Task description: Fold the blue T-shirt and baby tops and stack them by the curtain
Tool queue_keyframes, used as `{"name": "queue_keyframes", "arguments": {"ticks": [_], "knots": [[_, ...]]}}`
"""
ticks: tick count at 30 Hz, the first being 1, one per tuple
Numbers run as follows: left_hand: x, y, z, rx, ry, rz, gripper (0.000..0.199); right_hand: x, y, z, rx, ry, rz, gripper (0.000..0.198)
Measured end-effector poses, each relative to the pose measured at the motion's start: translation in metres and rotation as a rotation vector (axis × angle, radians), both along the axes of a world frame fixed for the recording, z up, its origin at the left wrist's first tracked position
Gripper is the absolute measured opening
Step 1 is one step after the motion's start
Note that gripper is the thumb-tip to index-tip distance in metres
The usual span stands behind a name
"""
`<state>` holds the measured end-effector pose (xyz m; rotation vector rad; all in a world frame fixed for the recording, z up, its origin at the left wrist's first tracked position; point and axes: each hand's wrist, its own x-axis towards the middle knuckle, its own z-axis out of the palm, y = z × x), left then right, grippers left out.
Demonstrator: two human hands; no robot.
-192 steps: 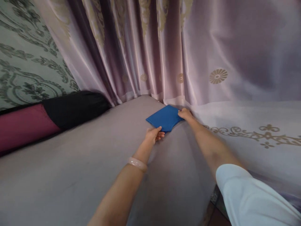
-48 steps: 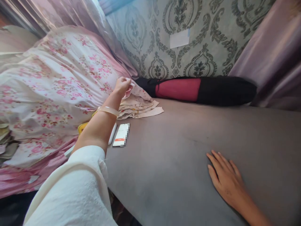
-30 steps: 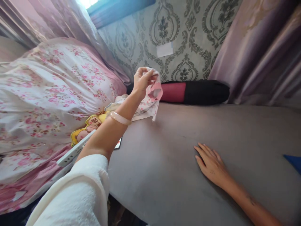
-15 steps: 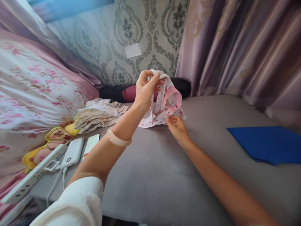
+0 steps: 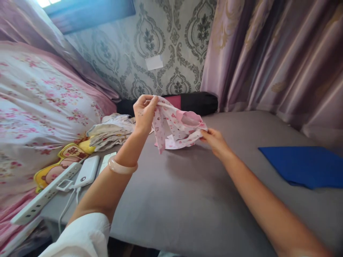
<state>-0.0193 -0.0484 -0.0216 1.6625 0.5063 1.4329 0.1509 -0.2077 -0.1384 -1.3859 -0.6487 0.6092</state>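
A small white baby garment (image 5: 171,123) with pink prints and a pink-trimmed opening is stretched between my hands, over the far part of the grey-covered surface (image 5: 171,200). My left hand (image 5: 144,110), below a pale bangle (image 5: 122,166) on the forearm, pinches its upper left edge. At the garment's right end, beside the pink trim, the fingers of my right hand (image 5: 214,141) are closed on the cloth. One narrow part hangs down under my left hand, and its lower edge touches or nearly touches the surface.
Left of the garment lies a pile of folded cloths (image 5: 112,130). Nearer are a yellow cartoon cushion (image 5: 72,153), a power strip (image 5: 45,192), a white power bank (image 5: 87,171) with cables and a phone (image 5: 107,160). A folded blue cloth (image 5: 302,166) lies right; a black roll (image 5: 200,103) lies against the wall.
My left hand has moved left and down, and my right hand slightly right, both holding the garment. It is now spread wider and its pink opening lies flatter.
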Motion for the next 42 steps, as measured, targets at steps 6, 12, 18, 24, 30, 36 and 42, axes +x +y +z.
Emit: {"name": "queue_keyframes", "arguments": {"ticks": [6,12,18,24,30,36,42], "knots": [[-0.021,-0.002,-0.019,-0.148,0.072,0.082,0.016,0.031,-0.035,0.060,-0.040,-0.152,0.007,0.017],[-0.025,-0.022,-0.023,-0.170,0.074,-0.209,0.026,0.029,-0.076,0.140,-0.083,-0.063,0.052,0.014],[-0.036,-0.028,-0.026,0.228,0.335,-0.251,0.026,0.030,-0.105,0.188,-0.215,-0.200,0.033,0.019],[-0.050,-0.018,-0.010,0.328,0.372,-0.075,0.014,0.032,-0.123,0.193,-0.338,-0.341,0.061,0.029],[-0.060,-0.023,0.046,0.318,0.314,0.000,0.016,0.039,-0.124,0.196,-0.316,-0.614,0.108,0.031],[-0.054,-0.023,0.077,0.633,0.477,0.150,0.013,0.036,-0.112,0.192,-0.298,-1.227,-0.187,0.030],[-0.036,-0.018,0.071,0.609,0.459,0.269,0.022,0.042,-0.098,0.180,-0.106,-1.394,-0.346,0.030]]}}
